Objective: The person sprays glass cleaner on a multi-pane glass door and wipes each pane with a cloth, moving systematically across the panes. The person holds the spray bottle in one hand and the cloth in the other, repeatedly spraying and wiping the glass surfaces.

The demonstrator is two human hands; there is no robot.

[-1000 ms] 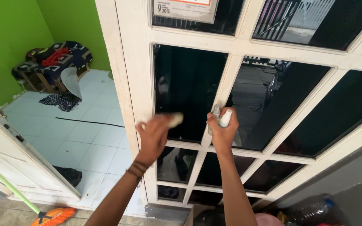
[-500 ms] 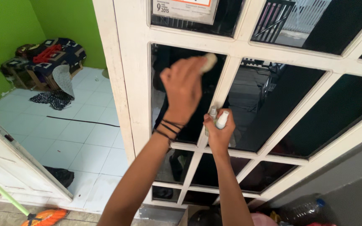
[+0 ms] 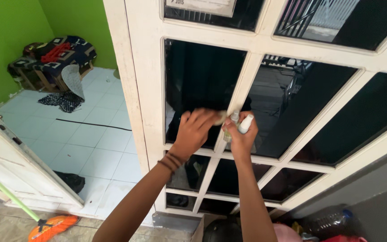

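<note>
My left hand (image 3: 193, 133) presses a small pale cloth (image 3: 221, 117) against a dark glass pane (image 3: 202, 76) of a white-framed window (image 3: 146, 89), low on the pane near its right bar. My right hand (image 3: 240, 136) is closed round a small spray bottle (image 3: 234, 121) with a white cap (image 3: 246, 123), held upright in front of the slanting bar between two panes. The two hands are almost touching. Dark bands circle my left wrist.
An open white door (image 3: 19, 166) stands at the left, with white floor tiles (image 3: 90, 139) and a green wall (image 3: 10, 40) beyond. A patterned pile of fabric (image 3: 54, 60) lies at the back. An orange broom with a green handle (image 3: 45, 226) is bottom left. A plastic bottle (image 3: 325, 219) lies bottom right.
My left hand with the cloth rose to the pane's upper right corner, then came back down to its lower part beside my right hand. My right hand stayed nearly still.
</note>
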